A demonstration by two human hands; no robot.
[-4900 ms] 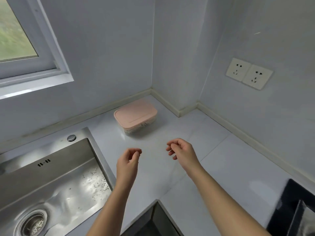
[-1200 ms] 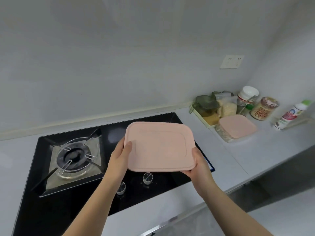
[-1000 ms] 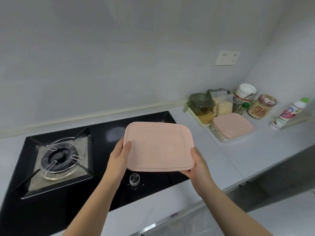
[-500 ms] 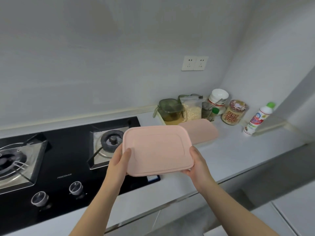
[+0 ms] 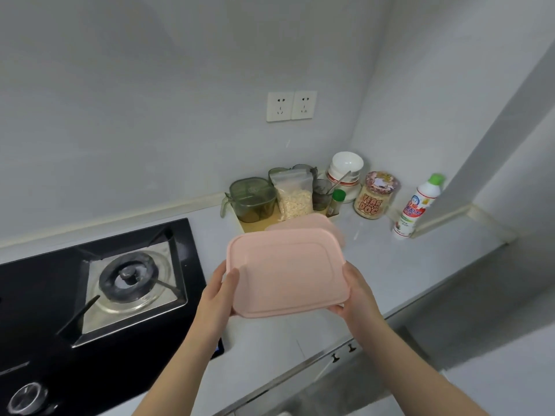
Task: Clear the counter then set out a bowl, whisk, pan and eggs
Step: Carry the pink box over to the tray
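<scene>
I hold a pink-lidded food box [image 5: 286, 270] above the white counter [image 5: 405, 265], just right of the stove. My left hand [image 5: 220, 292] grips its left edge and my right hand [image 5: 356, 291] grips its lower right corner. Right behind it, a second pink-lidded box [image 5: 309, 221] rests on the counter, mostly hidden by the one I hold. White bowls [image 5: 345, 169] are stacked in the back corner with a metal handle leaning out of them.
A black gas stove [image 5: 90, 283] with a burner fills the left. A tray at the back holds a green container [image 5: 252, 198], a bag of oats [image 5: 294, 195] and small jars. A printed jar [image 5: 375, 195] and a white bottle [image 5: 416, 205] stand to the right.
I picked up the pink-lidded box from beside the sink with both hands and carried it right, past the stove. It now hovers in front of the second pink-lidded box.
</scene>
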